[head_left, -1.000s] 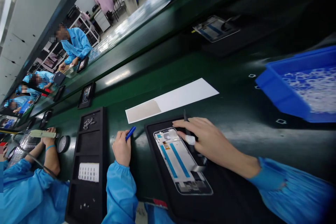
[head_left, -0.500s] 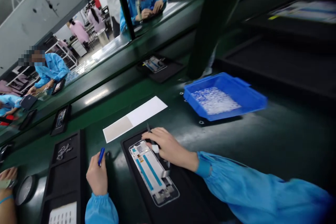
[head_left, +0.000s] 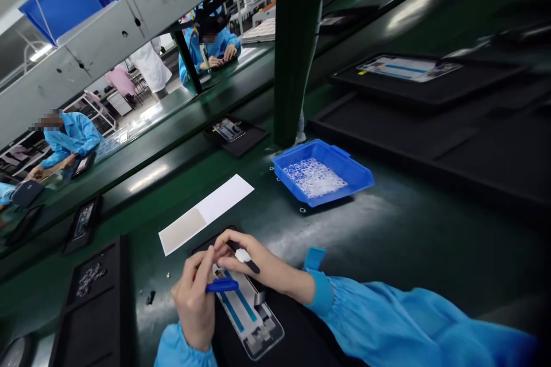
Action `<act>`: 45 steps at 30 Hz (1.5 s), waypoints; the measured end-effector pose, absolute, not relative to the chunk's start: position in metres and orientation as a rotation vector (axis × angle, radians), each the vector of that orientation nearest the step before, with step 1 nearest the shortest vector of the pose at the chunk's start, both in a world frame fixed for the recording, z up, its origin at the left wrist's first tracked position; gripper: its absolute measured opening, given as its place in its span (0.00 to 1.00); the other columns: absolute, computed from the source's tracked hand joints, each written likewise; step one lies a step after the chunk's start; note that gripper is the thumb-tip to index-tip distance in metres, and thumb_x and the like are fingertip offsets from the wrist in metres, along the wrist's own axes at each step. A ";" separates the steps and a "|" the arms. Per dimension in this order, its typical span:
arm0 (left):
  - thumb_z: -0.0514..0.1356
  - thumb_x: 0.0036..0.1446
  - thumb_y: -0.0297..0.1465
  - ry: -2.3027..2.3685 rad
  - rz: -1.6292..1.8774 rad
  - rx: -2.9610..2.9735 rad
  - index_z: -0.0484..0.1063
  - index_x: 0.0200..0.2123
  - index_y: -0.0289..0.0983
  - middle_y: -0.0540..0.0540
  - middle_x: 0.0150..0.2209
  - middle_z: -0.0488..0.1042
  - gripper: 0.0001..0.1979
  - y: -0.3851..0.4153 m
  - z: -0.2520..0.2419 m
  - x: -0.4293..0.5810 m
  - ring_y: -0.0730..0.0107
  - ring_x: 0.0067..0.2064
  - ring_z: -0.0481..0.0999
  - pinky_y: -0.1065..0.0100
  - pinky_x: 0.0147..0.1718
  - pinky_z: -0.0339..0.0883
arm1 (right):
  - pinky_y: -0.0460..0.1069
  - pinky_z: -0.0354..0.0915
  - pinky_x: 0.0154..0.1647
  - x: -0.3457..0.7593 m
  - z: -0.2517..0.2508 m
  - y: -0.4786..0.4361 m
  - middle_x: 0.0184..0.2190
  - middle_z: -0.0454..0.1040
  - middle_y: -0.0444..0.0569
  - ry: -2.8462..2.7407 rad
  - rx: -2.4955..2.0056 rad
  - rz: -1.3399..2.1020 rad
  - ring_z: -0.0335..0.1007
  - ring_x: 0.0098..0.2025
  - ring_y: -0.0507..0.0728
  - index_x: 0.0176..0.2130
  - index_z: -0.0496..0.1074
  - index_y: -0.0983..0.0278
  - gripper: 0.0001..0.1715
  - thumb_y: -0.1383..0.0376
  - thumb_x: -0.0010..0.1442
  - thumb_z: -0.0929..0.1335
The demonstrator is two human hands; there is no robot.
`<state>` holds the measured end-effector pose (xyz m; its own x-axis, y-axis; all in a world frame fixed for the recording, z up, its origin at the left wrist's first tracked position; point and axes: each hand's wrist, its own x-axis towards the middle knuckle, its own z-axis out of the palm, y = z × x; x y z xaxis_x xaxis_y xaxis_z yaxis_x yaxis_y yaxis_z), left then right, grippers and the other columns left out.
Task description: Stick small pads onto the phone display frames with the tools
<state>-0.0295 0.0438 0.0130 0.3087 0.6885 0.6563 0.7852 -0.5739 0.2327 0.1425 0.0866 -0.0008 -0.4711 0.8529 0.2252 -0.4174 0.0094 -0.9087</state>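
Left hand (head_left: pixel 193 301): grip closed around a blue pen (head_left: pixel 222 285), which projects sideways over the phone; thumb and forefinger raised toward the other hand. Right hand (head_left: pixel 262 261): grip grasping a black tool (head_left: pixel 252 265) banded in white; fingertips just beside those of the left, contact or any small item between them not discernible. Phone (head_left: pixel 250 316): one, opened, two blue strips along its body, lying on a black tray (head_left: pixel 301 332) beneath both hands, upper end partly covered by them. Counter (head_left: pixel 413 258): dark green, glossy. Sheet (head_left: pixel 226 198): one, part white, part beige, beyond the tray. Bin (head_left: pixel 359 179): blue, holding many small white pieces, beyond the right hand. Box (head_left: pixel 92 327): black, compartmented, left of the left hand, small metallic parts (head_left: pixel 90 279) in its far compartment.
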 end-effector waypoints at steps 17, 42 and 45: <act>0.54 0.69 0.36 -1.382 -1.376 -2.270 0.77 0.37 0.38 0.44 0.37 0.75 0.14 0.041 0.002 -0.021 0.69 0.37 0.77 0.72 0.33 0.72 | 0.51 0.68 0.42 0.146 -0.008 0.083 0.37 0.75 0.49 -1.107 -0.668 1.684 0.73 0.41 0.59 0.42 0.65 0.63 0.21 0.52 0.60 0.73; 0.50 0.70 0.41 -1.833 -2.213 -2.157 0.64 0.22 0.35 0.48 0.25 0.68 0.24 0.039 -0.003 -0.022 0.73 0.26 0.69 0.72 0.28 0.67 | 0.53 0.72 0.44 0.147 -0.012 0.083 0.39 0.73 0.51 -1.451 -0.623 1.592 0.73 0.41 0.60 0.43 0.68 0.64 0.19 0.53 0.64 0.71; 0.56 0.66 0.41 -2.117 -2.423 -2.154 0.65 0.32 0.35 0.46 0.35 0.70 0.15 0.042 -0.003 -0.024 0.71 0.32 0.75 0.68 0.34 0.73 | 0.54 0.73 0.44 0.146 -0.016 0.085 0.40 0.74 0.52 -1.368 -0.677 1.568 0.74 0.41 0.61 0.44 0.66 0.63 0.23 0.50 0.62 0.72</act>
